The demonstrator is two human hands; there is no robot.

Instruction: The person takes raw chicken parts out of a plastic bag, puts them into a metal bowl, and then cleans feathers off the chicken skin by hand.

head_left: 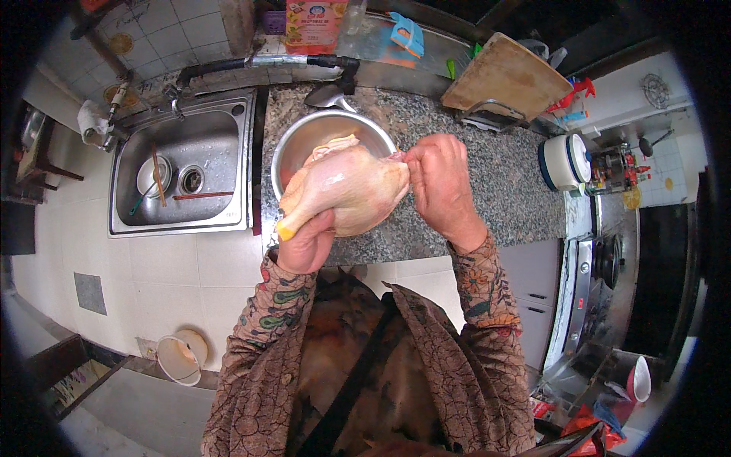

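Observation:
A raw, plucked chicken [343,186] is held up over the near side of a steel bowl [288,156] on the speckled counter. My left hand [306,245] grips it from below, near the yellow end of a leg. At its right end my right hand [442,183] has its fingers curled in and pinches the skin or flesh there. The chicken covers much of the bowl, so most of what lies inside is hidden. Behind the bowl rests a dark spatula or ladle [326,97] with a pale handle.
Left of the counter is a steel sink [221,164] holding a small white bowl [152,179] and chopsticks [202,196]. A wooden cutting board [502,76] leans in a rack at the back right. Further right stand a white cooker [567,161] and a stove [582,297]. A bucket [183,354] is on the floor.

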